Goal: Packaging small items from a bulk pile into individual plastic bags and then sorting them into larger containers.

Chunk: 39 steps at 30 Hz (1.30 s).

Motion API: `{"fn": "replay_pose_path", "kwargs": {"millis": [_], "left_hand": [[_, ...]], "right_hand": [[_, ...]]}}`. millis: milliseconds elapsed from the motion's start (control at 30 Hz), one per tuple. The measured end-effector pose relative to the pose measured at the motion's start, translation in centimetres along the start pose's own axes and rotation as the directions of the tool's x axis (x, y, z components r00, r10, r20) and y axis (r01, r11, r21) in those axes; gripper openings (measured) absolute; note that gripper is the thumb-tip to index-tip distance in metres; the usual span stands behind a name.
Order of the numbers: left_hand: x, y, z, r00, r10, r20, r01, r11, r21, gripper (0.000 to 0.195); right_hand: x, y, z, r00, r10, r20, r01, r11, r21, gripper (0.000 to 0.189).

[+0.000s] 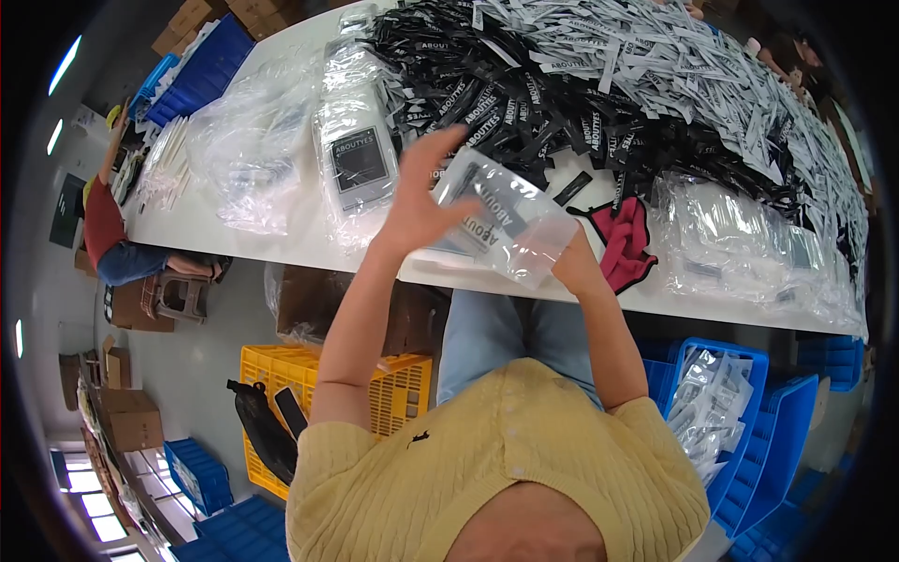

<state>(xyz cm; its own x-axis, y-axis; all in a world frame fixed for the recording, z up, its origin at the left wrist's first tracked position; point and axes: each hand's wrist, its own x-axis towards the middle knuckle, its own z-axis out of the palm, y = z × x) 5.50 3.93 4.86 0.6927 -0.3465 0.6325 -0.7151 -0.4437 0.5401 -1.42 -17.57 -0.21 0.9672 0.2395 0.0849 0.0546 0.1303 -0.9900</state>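
A clear plastic bag (523, 228) is held tilted above the table's front edge. Dark and white printed pieces show in or through it. My right hand (574, 263) grips its lower right end, with the fingers partly hidden behind the plastic. At the bag's other end is my left hand (421, 200), its thumb and fingers spread apart and the thumb overlapping the bag. Just beyond lie loose black printed sachets (484, 105). A stack of printed clear bags (359, 158) lies left of my left hand. Near my right hand is a crumpled red cloth with black edging (624, 242).
White sachets (674, 63) are heaped across the far side of the white table (337, 242). More clear bags (737, 239) lie at right. Below stand a yellow crate (281, 358) and a blue bin (755, 379) of filled bags. Another person (105, 218) is at far left.
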Motion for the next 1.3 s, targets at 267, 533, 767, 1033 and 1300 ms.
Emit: {"fn": "replay_pose_path", "kwargs": {"millis": [267,533,767,1033,1300], "left_hand": [[2.0,1.5,-1.6,0.805,-0.008,0.593,-0.003,1.0,0.017,0.04],[-2.0,0.9,1.3,0.719,-0.233,0.655,0.499,0.829,-0.253,0.018],[-4.6,-0.3,2.7,0.767,-0.344,0.542,0.573,0.747,-0.337,0.014],[-3.8,2.8,3.5,0.867,0.174,0.468,-0.27,0.952,0.146,0.004],[-3.9,1.0,4.6,0.752,-0.151,0.641,0.164,0.986,0.04,0.013]], "right_hand": [[0.1,0.3,0.8,0.999,0.042,0.022,-0.043,0.996,0.078,0.018],[-0.7,-0.9,1.1,1.0,-0.022,-0.002,0.019,0.926,-0.376,0.018],[-0.8,-0.2,1.9,0.965,-0.262,-0.01,0.211,0.798,-0.565,0.015],[-2.0,0.2,0.5,0.939,-0.332,0.095,0.297,0.634,-0.714,0.013],[-9.4,2.7,-9.0,0.977,-0.143,-0.161,0.029,0.829,-0.559,0.014]]}}
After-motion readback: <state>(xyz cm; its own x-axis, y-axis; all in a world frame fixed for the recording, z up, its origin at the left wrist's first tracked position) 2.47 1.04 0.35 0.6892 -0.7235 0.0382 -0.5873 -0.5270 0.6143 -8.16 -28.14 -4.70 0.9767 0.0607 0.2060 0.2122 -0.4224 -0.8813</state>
